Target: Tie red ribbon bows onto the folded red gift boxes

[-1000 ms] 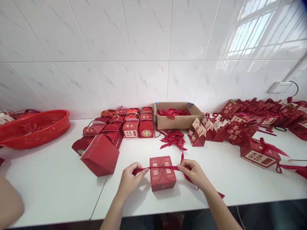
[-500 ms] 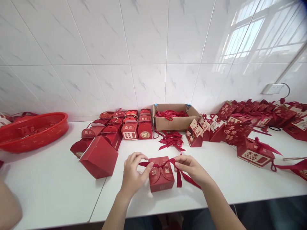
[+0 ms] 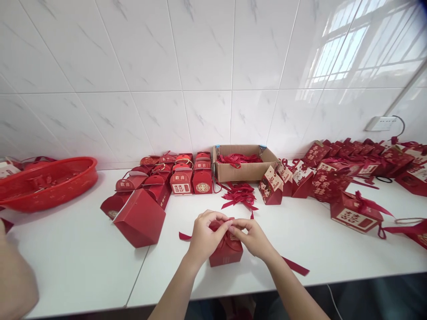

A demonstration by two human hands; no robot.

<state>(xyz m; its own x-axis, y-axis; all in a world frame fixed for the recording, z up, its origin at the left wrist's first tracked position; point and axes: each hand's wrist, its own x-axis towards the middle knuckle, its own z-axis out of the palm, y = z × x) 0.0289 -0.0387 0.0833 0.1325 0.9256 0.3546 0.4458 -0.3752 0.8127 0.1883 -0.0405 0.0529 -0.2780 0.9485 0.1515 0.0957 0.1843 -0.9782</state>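
Note:
A small red gift box point(image 3: 226, 254) rests on the white table in front of me. Above its top, my left hand point(image 3: 207, 233) and my right hand point(image 3: 251, 235) meet, fingertips pinched together on the red ribbon. One ribbon tail point(image 3: 184, 236) sticks out left of my left hand. Another ribbon end point(image 3: 296, 266) shows beyond my right forearm. The knot itself is hidden behind my fingers. Just behind the box lies a pile of loose red ribbons point(image 3: 240, 194).
A cardboard box point(image 3: 240, 172) of ribbons stands against the tiled wall. Rows of red gift boxes point(image 3: 182, 181) and a larger plain red box point(image 3: 142, 220) are left, with a red basin point(image 3: 50, 195) beyond. More boxes point(image 3: 355, 215) crowd the right. Another person's arm point(image 3: 15, 275) is at far left.
My hands have come together over the box top from its two sides. The ribbon tails now stick out left and right, and the arm at far left has shifted slightly.

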